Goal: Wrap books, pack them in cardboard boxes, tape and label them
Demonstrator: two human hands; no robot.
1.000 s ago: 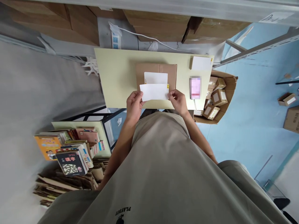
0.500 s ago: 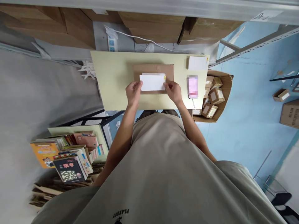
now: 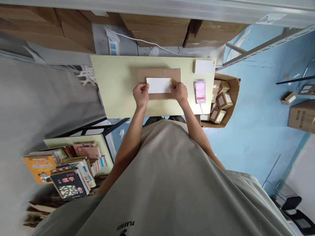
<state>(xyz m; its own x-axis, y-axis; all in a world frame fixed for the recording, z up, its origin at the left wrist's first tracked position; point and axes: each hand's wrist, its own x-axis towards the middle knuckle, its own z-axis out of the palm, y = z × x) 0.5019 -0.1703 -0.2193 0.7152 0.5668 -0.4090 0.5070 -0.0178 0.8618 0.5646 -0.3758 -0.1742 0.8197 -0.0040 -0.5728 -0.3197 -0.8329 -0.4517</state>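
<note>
A white label [image 3: 159, 86] with a small yellow mark at its upper right corner lies against, or just above, the top of a brown cardboard box [image 3: 159, 72]; I cannot tell whether it is fully touching. My left hand [image 3: 141, 94] pinches the label's left edge between thumb and fingers. At the other end, the closed fingers of my right hand [image 3: 180, 92] grip its right edge. The box rests on a pale yellow table [image 3: 115, 88].
On the table's right are a stack of white labels [image 3: 204, 66] and a phone [image 3: 200, 91] with a cable. A large carton [image 3: 232, 108] of small boxes stands beside it. Books [image 3: 71, 183] are piled at lower left. A shelf beam [image 3: 157, 9] crosses overhead.
The label has come down toward the box top, and the pale strip behind its upper edge no longer shows. Both hands keep their grip. The whole view has shifted slightly.
</note>
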